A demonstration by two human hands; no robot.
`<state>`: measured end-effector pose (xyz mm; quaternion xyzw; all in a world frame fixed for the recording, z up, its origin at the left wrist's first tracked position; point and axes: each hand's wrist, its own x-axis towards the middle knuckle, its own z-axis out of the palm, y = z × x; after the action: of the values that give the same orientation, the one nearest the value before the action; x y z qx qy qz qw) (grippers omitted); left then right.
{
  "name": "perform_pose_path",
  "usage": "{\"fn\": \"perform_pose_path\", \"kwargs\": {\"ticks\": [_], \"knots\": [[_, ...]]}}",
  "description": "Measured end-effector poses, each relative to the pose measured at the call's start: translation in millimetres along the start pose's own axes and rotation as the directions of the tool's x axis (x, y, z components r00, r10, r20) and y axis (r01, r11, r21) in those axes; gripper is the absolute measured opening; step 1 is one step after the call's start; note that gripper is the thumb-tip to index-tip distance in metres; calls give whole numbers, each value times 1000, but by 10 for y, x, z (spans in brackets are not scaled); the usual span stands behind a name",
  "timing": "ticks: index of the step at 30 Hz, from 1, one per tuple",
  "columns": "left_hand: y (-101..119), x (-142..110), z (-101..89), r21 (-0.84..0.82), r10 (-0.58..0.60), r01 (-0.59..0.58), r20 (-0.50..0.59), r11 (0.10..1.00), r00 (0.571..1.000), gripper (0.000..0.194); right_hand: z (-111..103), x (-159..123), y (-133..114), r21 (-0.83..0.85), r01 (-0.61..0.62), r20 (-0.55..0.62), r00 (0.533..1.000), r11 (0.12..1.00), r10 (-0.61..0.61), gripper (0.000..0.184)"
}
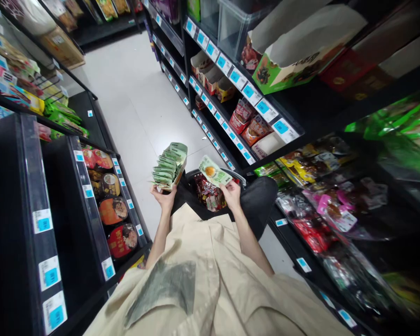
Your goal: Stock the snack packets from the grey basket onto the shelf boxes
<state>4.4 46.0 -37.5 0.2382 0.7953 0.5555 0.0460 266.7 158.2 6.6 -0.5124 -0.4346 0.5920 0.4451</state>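
My left hand [165,197] grips the near end of an open display box [180,171] packed with upright green snack packets [168,163]. In my right hand [231,193] is a single green snack packet [213,171], pinched at its near right corner. A round yellow-brown picture shows on its front. That packet is held flat over a basket [243,179] between my legs. Dark red shiny packets [210,193] lie in the basket, partly covered by the green one. Both hands are apart from each other.
Black shelves [210,105] with blue-and-white price tags run along the right, holding a green carton [283,60] and red snack packs [243,115]. Hanging packets [336,205] are nearer on the right. Left shelves hold round instant-food bowls [112,210]. A pale tiled floor [126,98] lies ahead.
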Motion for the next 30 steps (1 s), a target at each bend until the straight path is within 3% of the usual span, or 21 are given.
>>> {"fn": "perform_pose_path", "kwargs": {"ticks": [4,9,13,17,19,25,30], "knots": [[38,-1,-4,22,-24,24,1,999,1000,83,44,-3,-101,117,-34,36,999,993,30,39],[17,-3,-7,-40,29,-30,-15,999,999,79,308,-164,34,137,-129,158,982,982,107,44],[8,-7,-9,-48,29,-29,-6,998,1000,80,497,-447,241,22,-214,340,920,976,194,48],[23,-13,-6,-71,48,-47,9,996,999,76,516,-598,409,-127,-242,465,842,962,273,51],[19,-13,-3,-71,53,-53,1,996,999,77,475,-575,465,-165,-242,475,830,956,292,50],[-13,-11,1,-58,42,-43,-3,997,999,77,336,-386,568,-209,-225,393,872,952,292,55],[3,-17,-6,-84,62,-62,6,995,998,76,306,-356,615,-221,-239,382,871,946,309,61]]}}
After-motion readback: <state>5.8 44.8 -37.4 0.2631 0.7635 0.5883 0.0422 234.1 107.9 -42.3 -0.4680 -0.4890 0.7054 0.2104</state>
